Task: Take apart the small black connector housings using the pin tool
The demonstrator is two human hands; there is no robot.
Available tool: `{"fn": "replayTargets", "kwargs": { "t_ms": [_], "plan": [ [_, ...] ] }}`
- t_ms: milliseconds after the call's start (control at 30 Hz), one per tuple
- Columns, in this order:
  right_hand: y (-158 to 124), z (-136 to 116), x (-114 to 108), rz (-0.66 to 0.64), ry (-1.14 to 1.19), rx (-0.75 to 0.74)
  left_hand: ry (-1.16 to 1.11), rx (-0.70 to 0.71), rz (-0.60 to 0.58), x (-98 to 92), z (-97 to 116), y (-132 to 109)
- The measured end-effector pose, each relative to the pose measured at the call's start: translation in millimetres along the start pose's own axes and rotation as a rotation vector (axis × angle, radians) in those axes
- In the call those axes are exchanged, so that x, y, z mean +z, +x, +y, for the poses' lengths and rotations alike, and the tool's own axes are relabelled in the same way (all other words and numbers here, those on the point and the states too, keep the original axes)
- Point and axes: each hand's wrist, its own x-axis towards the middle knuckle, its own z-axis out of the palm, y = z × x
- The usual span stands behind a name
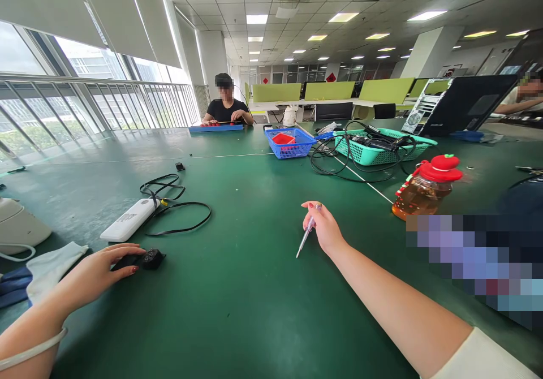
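Observation:
My right hand (pixel 324 226) pinches a slim clear-handled screwdriver (pixel 305 237), its tip pointing down toward the green table (pixel 246 288). At the lower left, my left hand (pixel 99 271) rests its fingers on a small black device (pixel 142 260) lying on the table. Just behind that device lies a white power bank (pixel 129 219) with a looped black cable (pixel 178 206).
A blue basket (pixel 291 143) holding a red box and a teal basket (pixel 379 144) of cables stand further back. A red-lidded bottle (pixel 424 189) of amber liquid stands right. A person sits at the far end; another works at a laptop (pixel 462 104) at the right.

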Motion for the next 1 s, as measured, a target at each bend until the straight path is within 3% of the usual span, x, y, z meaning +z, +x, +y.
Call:
{"fn": "replayTargets", "kwargs": {
  "t_ms": [133, 233, 433, 1000],
  "plan": [
    [-0.4, -0.9, 0.0, -0.004, 0.005, 0.004, 0.046, -0.084, 0.129, -3.0, 11.0, -5.5],
    [-1.2, -1.8, 0.3, -0.007, 0.006, 0.010, 0.017, -0.052, 0.228, -1.9, 28.8, -9.6],
    [-2.1, -2.6, 1.7, 0.001, 0.002, -0.005, 0.064, 0.196, 0.131, 17.5, 50.0, -5.9],
    [-3.0, -3.3, 1.7, -0.006, -0.008, -0.007, 0.207, 0.158, 0.131, 32.2, 53.3, -3.0]
  ]
}}
